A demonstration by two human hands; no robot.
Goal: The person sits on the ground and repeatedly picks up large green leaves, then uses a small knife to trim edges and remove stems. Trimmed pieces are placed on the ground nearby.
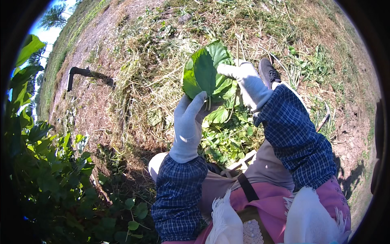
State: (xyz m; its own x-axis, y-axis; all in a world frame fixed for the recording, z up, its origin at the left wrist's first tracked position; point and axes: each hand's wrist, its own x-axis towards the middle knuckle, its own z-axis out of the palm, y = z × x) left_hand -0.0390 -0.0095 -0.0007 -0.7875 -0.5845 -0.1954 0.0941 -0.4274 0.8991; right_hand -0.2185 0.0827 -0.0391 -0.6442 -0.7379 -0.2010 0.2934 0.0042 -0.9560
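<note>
My left hand (189,122), in a white knit glove, holds a small stack of broad green leaves (202,71) near the base. Its thumb presses on the top leaf, and pale stalks show below the thumb. Toothed edges fan out above the hand, part sunlit and part in shade. My right hand (248,80), gloved the same way, grips the right side of the leaves; its thumb side overlaps them and its other fingers are partly hidden. Just under the hands, another broad leaf (218,115) hangs or lies above low green plants (224,140).
Dry cut grass (152,70) covers the ground ahead. A dark elbow pipe (79,71) stands out at the left. Leafy shade plants (51,170) crowd the lower left. A dark shoe (269,71) is beyond my right hand, and a pale wooden piece (242,161) shows between the legs.
</note>
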